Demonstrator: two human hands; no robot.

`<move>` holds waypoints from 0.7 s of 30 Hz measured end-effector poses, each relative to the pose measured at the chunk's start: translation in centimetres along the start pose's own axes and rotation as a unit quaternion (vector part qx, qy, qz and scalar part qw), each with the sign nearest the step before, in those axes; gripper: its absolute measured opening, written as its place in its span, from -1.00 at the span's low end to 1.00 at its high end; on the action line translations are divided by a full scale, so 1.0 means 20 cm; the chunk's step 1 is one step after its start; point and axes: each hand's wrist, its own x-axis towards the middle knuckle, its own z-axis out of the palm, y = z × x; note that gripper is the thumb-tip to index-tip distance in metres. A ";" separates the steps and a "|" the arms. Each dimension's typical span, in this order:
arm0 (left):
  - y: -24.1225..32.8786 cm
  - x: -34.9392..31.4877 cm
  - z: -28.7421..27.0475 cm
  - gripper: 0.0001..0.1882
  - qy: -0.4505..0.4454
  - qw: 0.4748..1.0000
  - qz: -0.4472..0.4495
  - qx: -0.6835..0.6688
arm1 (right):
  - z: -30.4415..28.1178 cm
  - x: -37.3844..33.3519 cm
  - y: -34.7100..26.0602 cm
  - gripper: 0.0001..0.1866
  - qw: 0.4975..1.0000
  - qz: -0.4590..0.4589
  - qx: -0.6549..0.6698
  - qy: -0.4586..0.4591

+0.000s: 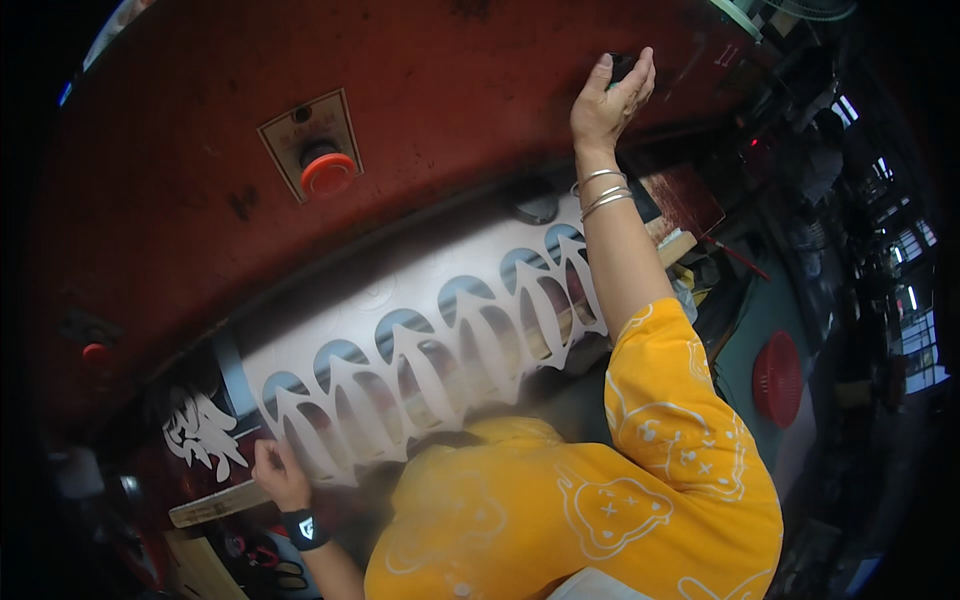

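Note:
A white sheet (365, 425) with a row of large curved cut-outs slants across the middle, beneath the red machine body. My left hand (283, 474) is closed, its fingers curled beside the sheet's lower left corner. Whether it pinches the sheet edge I cannot make out. Up at the right, my right hand (612, 105) rests against the machine's red front (450, 95). Its thumb and fingers are apart, on either side of a small dark knob or button (621, 67) partly hidden by the hand. The sheet's right end is partly hidden behind my right forearm.
A red mushroom-shaped push button (328, 174) sticks out of the machine front. White cut scraps (200, 432) are piled left of the sheet, above a wooden bar (225, 502). A red plastic basket (778, 379) stands at the right. Scissors (262, 554) lie at lower left.

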 end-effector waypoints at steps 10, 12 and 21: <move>-0.07 -0.02 0.03 -0.71 0.026 0.999 0.007 -0.024 | -0.90 -0.64 0.02 -0.75 0.850 0.199 0.050 -0.485; -0.07 -0.01 0.03 -0.71 0.032 0.999 0.007 -0.018 | -0.98 -0.74 -0.02 -0.66 0.764 -0.053 -0.044 -0.642; -0.08 0.00 0.05 -0.69 0.040 0.999 -0.010 -0.011 | -1.07 -0.83 -0.13 -0.46 0.792 -0.103 -0.096 -0.594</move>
